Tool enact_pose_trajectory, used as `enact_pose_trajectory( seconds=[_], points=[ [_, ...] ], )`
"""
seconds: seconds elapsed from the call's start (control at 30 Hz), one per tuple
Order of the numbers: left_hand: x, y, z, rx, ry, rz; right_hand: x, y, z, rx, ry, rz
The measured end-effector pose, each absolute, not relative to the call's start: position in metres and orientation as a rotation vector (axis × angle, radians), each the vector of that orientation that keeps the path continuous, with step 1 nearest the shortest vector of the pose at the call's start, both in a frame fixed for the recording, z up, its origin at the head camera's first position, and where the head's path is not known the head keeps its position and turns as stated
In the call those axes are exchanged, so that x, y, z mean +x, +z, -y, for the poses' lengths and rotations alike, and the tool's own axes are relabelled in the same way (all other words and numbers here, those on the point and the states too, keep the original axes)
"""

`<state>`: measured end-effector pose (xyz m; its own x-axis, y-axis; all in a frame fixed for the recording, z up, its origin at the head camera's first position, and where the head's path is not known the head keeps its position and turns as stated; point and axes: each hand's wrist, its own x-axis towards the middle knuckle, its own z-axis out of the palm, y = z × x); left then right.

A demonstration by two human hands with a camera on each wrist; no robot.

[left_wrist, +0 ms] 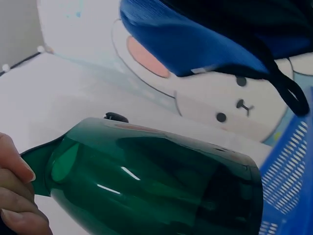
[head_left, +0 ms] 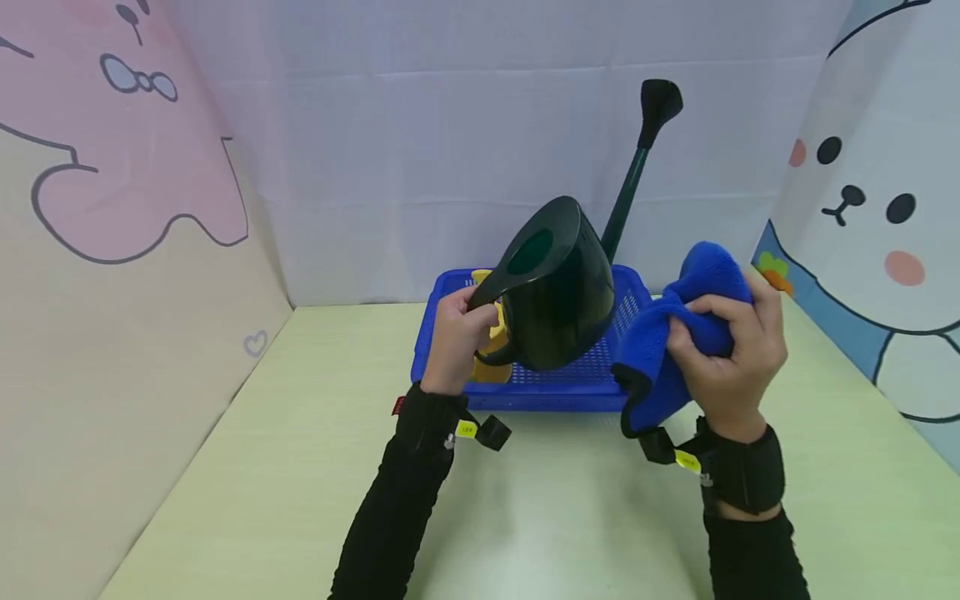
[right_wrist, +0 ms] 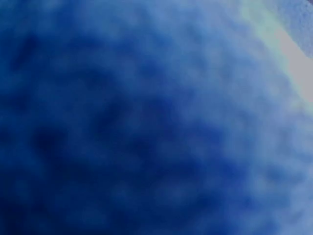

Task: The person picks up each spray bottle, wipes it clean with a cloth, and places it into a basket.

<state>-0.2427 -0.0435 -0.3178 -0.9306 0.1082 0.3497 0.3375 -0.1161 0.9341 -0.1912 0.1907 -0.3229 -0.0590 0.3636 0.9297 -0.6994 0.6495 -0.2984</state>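
A dark green watering can (head_left: pixel 558 308) is held up by its handle in my left hand (head_left: pixel 459 342), tilted, its long spout with a black head pointing up and to the right. In the left wrist view the can's translucent green body (left_wrist: pixel 156 181) fills the lower part, with the fingers (left_wrist: pixel 19 196) at its handle. My right hand (head_left: pixel 738 350) grips a bunched blue cloth (head_left: pixel 660 350) with black edging, to the right of the can and apart from it. That cloth covers nearly all of the right wrist view, blurred and very close.
Behind and below the can, a blue perforated basket (head_left: pixel 525 402) sits on the pale table (head_left: pixel 337 433). A yellow object (head_left: pixel 491 371) stands in the basket's left side, partly hidden by the can and my left hand. A white curtain (head_left: pixel 450 167) and cartoon-printed side panels enclose the table.
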Motion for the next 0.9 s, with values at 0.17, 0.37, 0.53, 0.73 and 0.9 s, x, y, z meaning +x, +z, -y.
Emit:
enact_pose_trajectory(
  seconds=[0.17, 0.37, 0.53, 0.73, 0.9],
  points=[
    [-0.259, -0.328, 0.030, -0.485, -2.066, 2.087, -0.189, -0.319, -0.192, 0.358, 0.873, 1.421],
    [-0.268, -0.344, 0.021, -0.437, -2.017, 2.184, -0.189, -0.320, -0.191, 0.461, 0.776, 1.529],
    [-0.274, -0.356, 0.016, -0.390, -1.955, 2.259, -0.188, -0.319, -0.193, 0.509, 0.717, 1.587],
    [-0.276, -0.363, 0.013, -0.351, -1.890, 2.302, -0.186, -0.320, -0.197, 0.553, 0.684, 1.664],
    [-0.280, -0.369, 0.012, -0.323, -1.880, 2.313, -0.186, -0.320, -0.201, 0.550, 0.681, 1.708]
  ],
)
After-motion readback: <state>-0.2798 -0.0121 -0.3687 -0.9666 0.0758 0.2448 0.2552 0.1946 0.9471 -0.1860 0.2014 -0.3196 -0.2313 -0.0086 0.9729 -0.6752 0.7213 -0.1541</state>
